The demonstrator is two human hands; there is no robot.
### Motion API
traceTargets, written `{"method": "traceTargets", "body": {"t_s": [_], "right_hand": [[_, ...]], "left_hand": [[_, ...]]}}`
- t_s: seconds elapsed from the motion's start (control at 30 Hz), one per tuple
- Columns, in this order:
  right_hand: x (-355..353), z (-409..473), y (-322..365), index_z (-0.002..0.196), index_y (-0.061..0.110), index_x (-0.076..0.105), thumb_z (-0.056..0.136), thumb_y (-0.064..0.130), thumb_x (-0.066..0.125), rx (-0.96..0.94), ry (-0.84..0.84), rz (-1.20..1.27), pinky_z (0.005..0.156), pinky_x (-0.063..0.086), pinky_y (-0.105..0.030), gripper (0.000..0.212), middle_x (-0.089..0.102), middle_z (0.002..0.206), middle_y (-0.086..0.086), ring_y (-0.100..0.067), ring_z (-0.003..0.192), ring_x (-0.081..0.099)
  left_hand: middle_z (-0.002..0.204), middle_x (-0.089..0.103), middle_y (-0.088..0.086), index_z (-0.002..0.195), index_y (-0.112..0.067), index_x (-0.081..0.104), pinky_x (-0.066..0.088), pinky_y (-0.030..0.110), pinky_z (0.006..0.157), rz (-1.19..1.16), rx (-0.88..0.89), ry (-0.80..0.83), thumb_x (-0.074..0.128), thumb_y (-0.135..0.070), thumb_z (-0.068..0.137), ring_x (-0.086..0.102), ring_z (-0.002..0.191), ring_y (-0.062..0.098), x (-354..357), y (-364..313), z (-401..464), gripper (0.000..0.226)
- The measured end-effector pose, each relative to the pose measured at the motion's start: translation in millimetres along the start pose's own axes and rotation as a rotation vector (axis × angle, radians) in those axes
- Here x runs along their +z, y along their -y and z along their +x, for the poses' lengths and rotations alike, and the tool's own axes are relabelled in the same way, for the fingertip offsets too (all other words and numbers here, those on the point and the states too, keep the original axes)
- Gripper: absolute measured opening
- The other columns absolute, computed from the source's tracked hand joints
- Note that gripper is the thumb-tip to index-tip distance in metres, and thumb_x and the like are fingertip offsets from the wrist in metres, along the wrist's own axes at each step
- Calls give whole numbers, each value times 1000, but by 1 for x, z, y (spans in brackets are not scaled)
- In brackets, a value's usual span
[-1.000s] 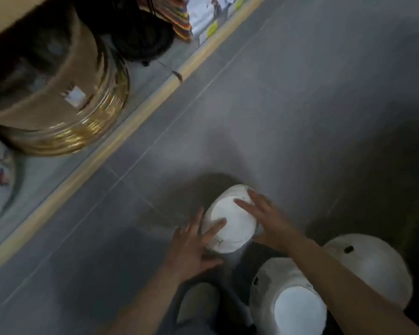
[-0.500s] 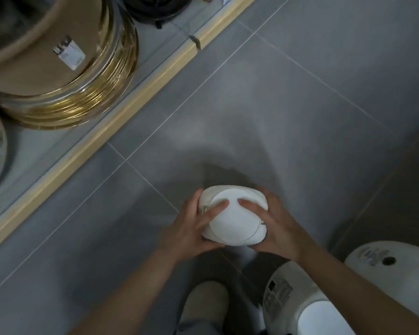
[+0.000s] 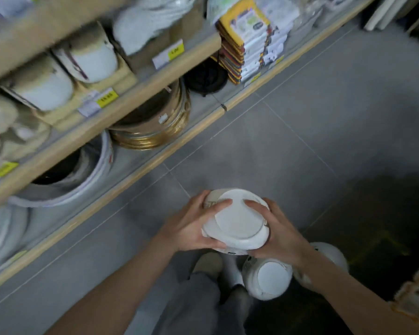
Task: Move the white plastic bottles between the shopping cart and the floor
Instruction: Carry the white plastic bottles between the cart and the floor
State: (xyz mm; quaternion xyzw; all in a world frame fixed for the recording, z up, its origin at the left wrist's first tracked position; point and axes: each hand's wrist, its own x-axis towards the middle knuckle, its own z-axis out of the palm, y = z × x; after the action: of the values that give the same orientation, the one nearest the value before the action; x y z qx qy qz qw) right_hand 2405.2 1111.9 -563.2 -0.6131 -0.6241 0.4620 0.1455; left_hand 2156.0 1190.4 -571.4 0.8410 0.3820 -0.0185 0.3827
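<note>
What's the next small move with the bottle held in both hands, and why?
Probably keep lifting the held bottle and swing it right: the left hand and right hand grip its sides above the floor, while two other bottles stand below.

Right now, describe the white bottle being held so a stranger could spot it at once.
Start at the grey tiled floor beside the wooden shelves, then look low in the middle of the view. There the left hand and right hand grip a white plastic bottle by its sides. Unlike the two white bottles standing below it, it is in the hands.
</note>
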Motion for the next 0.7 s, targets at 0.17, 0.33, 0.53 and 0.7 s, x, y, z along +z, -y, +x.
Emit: {"method": "traceTargets", "body": {"t_s": [0.17,0.33,0.53,0.7], "right_hand": [[-47,-66,106,128,66,20,46,41,86,46,1,86,103,37,-25,108,30,135,10,-13,126,36],[-52,-114,170,126,64,27,47,34,89,32,10,159,96,38,-19,104,36,135,13,-9,124,38],[-55,-137,261,121,48,47,38,37,92,9,75,444,95,50,-37,95,52,126,10,-15,118,52],[-31,-128,347,117,43,48,64,3,83,-74,195,454,83,54,-29,75,55,117,11,-14,111,56]], "left_hand": [[152,11,-2,138,-56,7,41,44,104,58,-49,-59,51,-79,60,17,139,16,-80,-79,-70,92],[149,17,3,139,-49,15,38,39,105,-95,-27,-195,45,-83,69,20,138,15,-110,-127,-139,84],[134,28,-10,129,-57,35,41,35,102,-377,-249,-551,55,-71,70,39,120,11,-130,-168,-236,64],[130,36,-10,125,-55,40,40,24,101,-565,-418,-908,60,-59,74,46,115,4,-142,-180,-313,56]]}}
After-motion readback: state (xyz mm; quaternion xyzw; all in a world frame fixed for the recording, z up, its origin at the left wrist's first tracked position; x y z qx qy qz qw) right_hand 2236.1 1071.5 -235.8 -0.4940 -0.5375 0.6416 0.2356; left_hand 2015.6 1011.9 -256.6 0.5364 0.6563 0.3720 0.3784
